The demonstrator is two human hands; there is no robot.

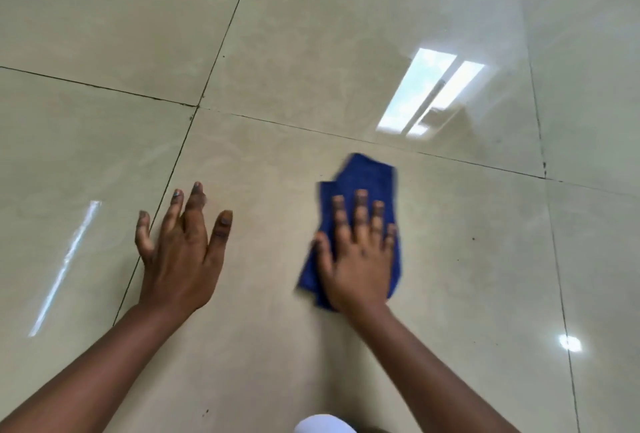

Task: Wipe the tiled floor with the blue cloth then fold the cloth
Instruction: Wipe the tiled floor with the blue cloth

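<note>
A crumpled blue cloth point(367, 178) lies on the glossy beige tiled floor point(311, 51), right of centre. My right hand point(358, 252) presses flat on top of it with fingers spread, covering its near half; the hand and cloth look motion-blurred. My left hand point(181, 252) rests flat on the floor to the left, fingers apart, holding nothing, across a dark grout line point(173, 169). About a hand's width of bare tile separates the two hands.
Dark grout lines divide the floor into large tiles. A bright window reflection point(429, 93) shines beyond the cloth, and a small light reflection point(569, 342) sits at the right. Something white point(323, 425) shows at the bottom edge. Small dark specks dot the tile.
</note>
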